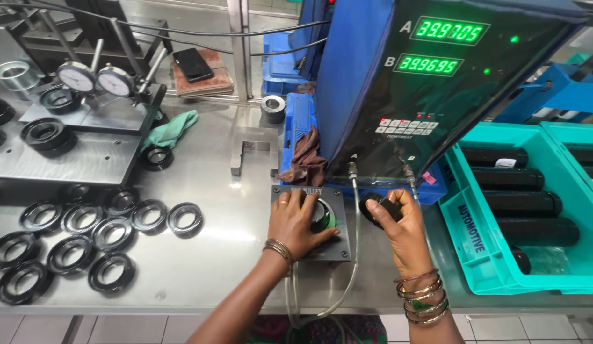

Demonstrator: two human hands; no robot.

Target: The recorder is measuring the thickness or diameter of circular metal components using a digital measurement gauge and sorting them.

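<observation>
Your left hand (297, 220) presses spread fingers on a black ring (324, 215) seated in the square gauge block (338, 245), while your right hand (401, 226) pinches another black ring (380, 207) just beside it. Loose rings (111, 232) crowd the steel table (213, 267) to your left; a teal crate (494, 255) of black cylinders flanks your right, under the tilted digital readout (430, 83).

Rings (86, 232) left, bin (532, 216) right

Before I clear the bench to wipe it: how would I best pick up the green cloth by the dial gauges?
Pinch the green cloth from above at its raised, bunched middle. It lies crumpled and limp on the steel table, so no edge is stiff enough to lift by, and the gauge stand crowds its left side; come in from the right.
</observation>
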